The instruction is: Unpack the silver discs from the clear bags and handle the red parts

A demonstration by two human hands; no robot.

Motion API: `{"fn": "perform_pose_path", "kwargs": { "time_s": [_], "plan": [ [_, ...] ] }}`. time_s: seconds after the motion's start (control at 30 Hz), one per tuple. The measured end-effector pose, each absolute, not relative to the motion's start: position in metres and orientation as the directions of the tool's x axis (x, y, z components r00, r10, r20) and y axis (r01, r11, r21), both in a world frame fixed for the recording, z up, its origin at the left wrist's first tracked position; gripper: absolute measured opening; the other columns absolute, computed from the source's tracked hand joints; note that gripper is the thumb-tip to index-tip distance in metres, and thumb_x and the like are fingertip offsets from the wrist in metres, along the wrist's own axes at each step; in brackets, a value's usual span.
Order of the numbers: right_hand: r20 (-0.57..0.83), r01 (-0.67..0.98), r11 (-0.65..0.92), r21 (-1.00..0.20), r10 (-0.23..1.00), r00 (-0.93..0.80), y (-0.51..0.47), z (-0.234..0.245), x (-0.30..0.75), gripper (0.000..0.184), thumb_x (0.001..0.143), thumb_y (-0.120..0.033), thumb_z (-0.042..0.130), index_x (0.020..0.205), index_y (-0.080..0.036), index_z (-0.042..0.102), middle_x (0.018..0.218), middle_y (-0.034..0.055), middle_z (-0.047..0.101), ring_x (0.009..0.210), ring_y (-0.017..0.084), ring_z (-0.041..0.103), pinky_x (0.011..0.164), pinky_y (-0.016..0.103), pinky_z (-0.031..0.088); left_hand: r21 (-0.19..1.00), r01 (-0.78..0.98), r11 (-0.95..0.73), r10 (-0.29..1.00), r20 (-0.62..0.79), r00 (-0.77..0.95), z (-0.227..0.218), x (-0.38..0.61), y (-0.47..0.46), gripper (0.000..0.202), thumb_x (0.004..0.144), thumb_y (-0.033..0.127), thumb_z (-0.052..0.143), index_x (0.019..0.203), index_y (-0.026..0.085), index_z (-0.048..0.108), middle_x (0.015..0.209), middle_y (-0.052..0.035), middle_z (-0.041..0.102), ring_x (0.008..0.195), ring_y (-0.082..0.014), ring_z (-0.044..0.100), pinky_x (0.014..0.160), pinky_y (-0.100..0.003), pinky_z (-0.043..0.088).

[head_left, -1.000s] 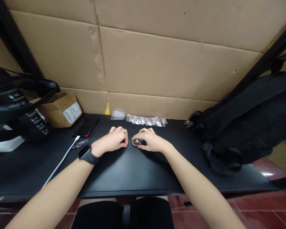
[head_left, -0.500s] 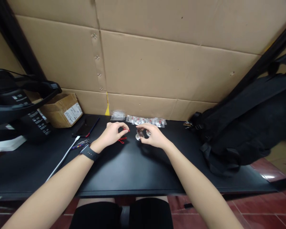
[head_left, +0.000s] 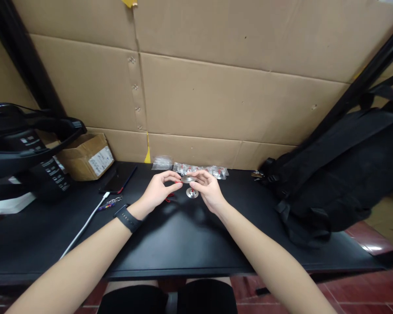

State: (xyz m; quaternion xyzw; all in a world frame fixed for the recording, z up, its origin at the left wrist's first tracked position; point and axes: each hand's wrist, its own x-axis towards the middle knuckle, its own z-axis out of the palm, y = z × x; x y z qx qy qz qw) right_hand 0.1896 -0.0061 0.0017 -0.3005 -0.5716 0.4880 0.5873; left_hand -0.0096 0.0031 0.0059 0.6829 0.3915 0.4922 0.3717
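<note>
Between my hands is a small silver finger cymbal [head_left: 187, 179], tilted so that its domed metal disc faces up. My right hand [head_left: 210, 190] pinches it at the right edge, thumb in front. From the left, my left hand [head_left: 160, 188] pinches a red cord [head_left: 169, 198] close to the cymbal; its loose part hangs below the fingers. Just under the held disc, a second finger cymbal [head_left: 192, 192] with a bit of red at its middle rests on or just above the black table [head_left: 170, 244]. Fingers hide where the cord meets the cymbal.
Along the cardboard wall lie clear bags of cymbals [head_left: 218, 172] and empty-looking plastic bags [head_left: 162, 163]. Left are a phone [head_left: 118, 178], a white cable [head_left: 85, 226], a keychain [head_left: 110, 203], a cardboard box [head_left: 85, 159] and black equipment [head_left: 26, 152]. A black backpack [head_left: 343, 174] stands right.
My hands have come together at the cymbal. The right hand has raised and tipped one disc flat; the left has moved right with the red cord. The view has tilted slightly up.
</note>
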Motion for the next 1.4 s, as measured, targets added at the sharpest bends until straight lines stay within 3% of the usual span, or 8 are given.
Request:
{"fn": "perform_pose_path", "kwargs": {
  "time_s": [0.23, 0.4, 0.53, 0.67, 0.87, 1.03, 1.3, 1.4],
  "plan": [
    [0.296, -0.344, 0.248, -0.906, 0.950, -0.095, -0.013, 0.003, 0.183, 0.037, 0.066, -0.033, 0.086, 0.082, -0.024, 0.054, 0.124, 0.0094, 0.070, 0.113, 0.027, 0.067, 0.088, 0.040, 0.056, 0.936, 0.061, -0.347, 0.936, 0.340, 0.094, 0.010, -0.004, -0.003, 0.027, 0.074, 0.040, 0.081, 0.090, 0.018, 0.074, 0.094, -0.0067, 0.077, 0.093, -0.0236, 0.071, 0.092, -0.038, 0.054],
    [0.343, -0.245, 0.293, -0.924, 0.919, -0.196, -0.015, -0.001, 0.182, 0.039, 0.067, -0.032, 0.086, 0.086, -0.024, 0.053, 0.125, 0.0072, 0.069, 0.119, 0.025, 0.064, 0.097, 0.040, 0.053, 0.913, 0.096, -0.396, 0.911, 0.378, 0.165, 0.008, 0.001, -0.004, 0.028, 0.083, 0.044, 0.073, 0.095, 0.019, 0.074, 0.106, -0.0082, 0.074, 0.105, -0.0247, 0.067, 0.098, -0.039, 0.050],
    [0.372, -0.167, 0.342, -0.925, 0.905, -0.205, -0.016, -0.002, 0.180, 0.044, 0.066, -0.032, 0.088, 0.099, -0.025, 0.059, 0.126, 0.0072, 0.068, 0.112, 0.023, 0.065, 0.084, 0.033, 0.055, 0.927, 0.046, -0.373, 0.908, 0.355, 0.225, 0.004, 0.003, -0.005, 0.032, 0.086, 0.049, 0.070, 0.097, 0.019, 0.074, 0.112, -0.0095, 0.072, 0.111, -0.0258, 0.064, 0.099, -0.038, 0.048],
    [0.469, -0.088, 0.461, -0.883, 0.868, -0.162, -0.016, -0.003, 0.179, 0.042, 0.067, -0.029, 0.088, 0.101, -0.024, 0.064, 0.123, 0.0080, 0.069, 0.104, 0.022, 0.066, 0.076, 0.031, 0.053, 0.959, -0.127, -0.254, 0.921, 0.280, 0.271, 0.000, 0.006, -0.006, 0.037, 0.084, 0.049, 0.073, 0.105, 0.019, 0.075, 0.111, -0.0100, 0.074, 0.107, -0.0257, 0.065, 0.098, -0.037, 0.047],
    [0.497, -0.148, 0.481, -0.864, 0.861, -0.108, -0.016, -0.009, 0.174, 0.044, 0.068, -0.026, 0.088, 0.104, -0.024, 0.064, 0.123, 0.0080, 0.069, 0.101, 0.021, 0.064, 0.073, 0.030, 0.051, 0.955, -0.255, -0.154, 0.911, 0.237, 0.338, 0.001, 0.009, -0.009, 0.043, 0.082, 0.049, 0.075, 0.108, 0.016, 0.075, 0.112, -0.0129, 0.073, 0.103, -0.0259, 0.065, 0.094, -0.035, 0.046],
    [0.474, -0.127, 0.459, -0.879, 0.870, -0.135, -0.016, -0.010, 0.172, 0.045, 0.070, -0.029, 0.087, 0.109, -0.025, 0.065, 0.120, 0.0072, 0.069, 0.098, 0.020, 0.063, 0.071, 0.030, 0.050, 0.949, -0.109, -0.297, 0.912, 0.315, 0.262, -0.001, 0.008, -0.007, 0.037, 0.086, 0.050, 0.070, 0.104, 0.017, 0.074, 0.110, -0.0109, 0.071, 0.109, -0.0267, 0.062, 0.098, -0.037, 0.044],
    [0.472, 0.054, 0.492, -0.869, 0.857, -0.208, -0.014, -0.003, 0.180, 0.031, 0.072, -0.035, 0.086, 0.093, -0.021, 0.067, 0.103, 0.0048, 0.070, 0.090, 0.019, 0.064, 0.070, 0.029, 0.049, 0.806, 0.268, -0.528, 0.849, 0.510, 0.139, -0.003, 0.002, -0.003, 0.014, 0.086, 0.033, 0.069, 0.085, 0.020, 0.074, 0.100, -0.0057, 0.062, 0.100, -0.0221, 0.062, 0.099, -0.038, 0.045],
    [0.437, 0.031, 0.458, -0.888, 0.863, -0.253, -0.012, -0.001, 0.183, 0.024, 0.085, -0.044, 0.073, 0.092, -0.022, 0.066, 0.108, 0.0052, 0.068, 0.086, 0.018, 0.064, 0.068, 0.029, 0.049, 0.770, 0.324, -0.549, 0.834, 0.533, 0.144, -0.004, 0.000, -0.002, 0.011, 0.087, 0.031, 0.067, 0.085, 0.021, 0.073, 0.101, -0.0046, 0.062, 0.098, -0.0207, 0.062, 0.098, -0.037, 0.046]
  ]
}}
